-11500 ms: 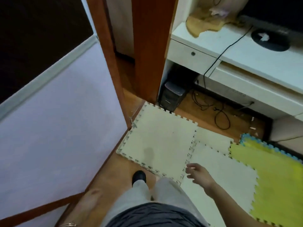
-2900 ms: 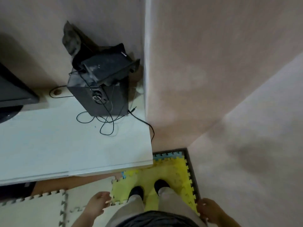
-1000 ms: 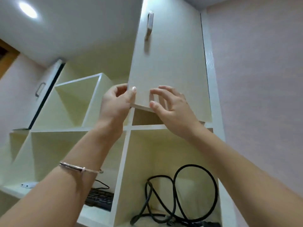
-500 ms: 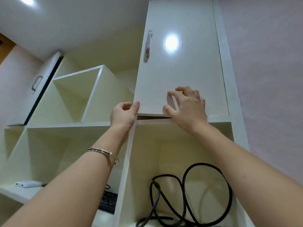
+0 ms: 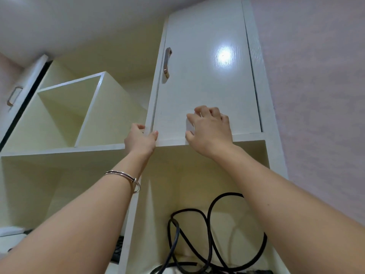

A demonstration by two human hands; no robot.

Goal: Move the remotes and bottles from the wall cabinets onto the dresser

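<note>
The wall cabinet door (image 5: 207,76), ajar a second ago, now sits almost flush. My left hand (image 5: 141,140) pinches its lower corner. My right hand (image 5: 210,129) presses spread fingers on its face, holding nothing. No remotes or bottles are in sight, so I judge this cabinet done.

The room is bright with soft, even light, and 1 round white spot of glare shines on the glossy cabinet door (image 5: 197,91). The open shelf boxes (image 5: 65,107) look darker and more yellow deep inside, and the handle (image 5: 167,62) and the right hand (image 5: 211,129) each throw a small, soft shadow on the door. The wide lens bends straight edges near the sides, the 2 forearms (image 5: 296,210) at the bottom look stretched and a little soft, and the middle looks sharp.
</note>
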